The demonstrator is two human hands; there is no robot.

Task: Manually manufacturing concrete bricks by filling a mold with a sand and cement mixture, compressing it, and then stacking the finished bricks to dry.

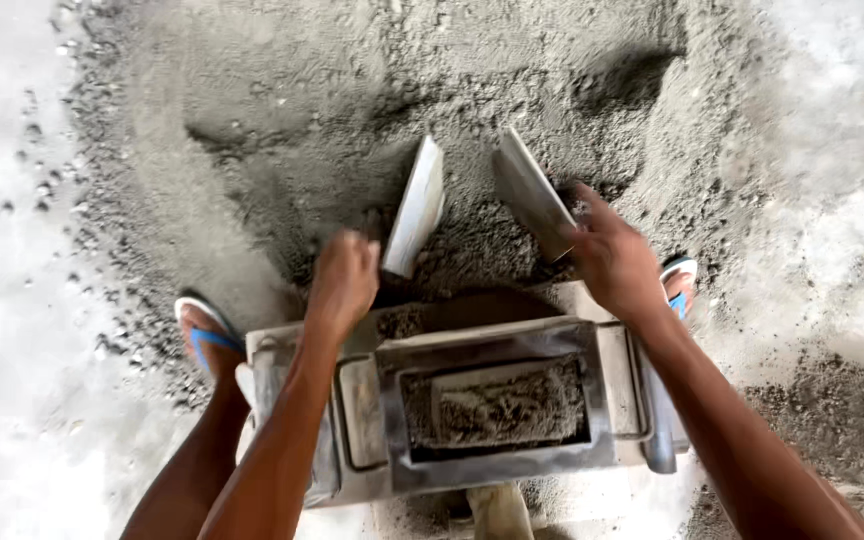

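While each hand's grip clamps scraper blade — left hand (344, 280) on pale blade (415, 207), right hand (612, 262) on dark blade (533, 195) — sand pile (352, 110) beneath.

You have no packages, labels, signs or screens in front of you in this view.
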